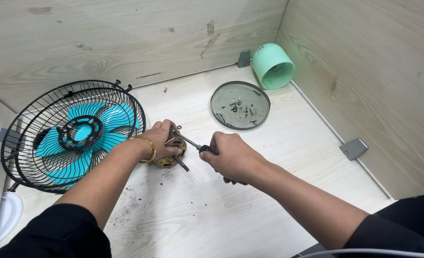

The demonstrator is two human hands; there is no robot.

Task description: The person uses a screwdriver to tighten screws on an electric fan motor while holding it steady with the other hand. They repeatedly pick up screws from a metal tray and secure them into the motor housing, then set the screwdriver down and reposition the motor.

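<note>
Your left hand [160,138] clamps the small motor [171,155] down on the table [212,215], just right of the fan cage [73,134]. Your right hand [231,157] grips the screwdriver [193,144], tip seemingly on a motor screw. The screw dish [240,105] sits behind.

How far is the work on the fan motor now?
Done: the green housing lies apart, and loose screws sit in the round lid. In hand: the left hand grips the motor while the right hand works a screwdriver on it. Left: the motor remains assembled.
</note>
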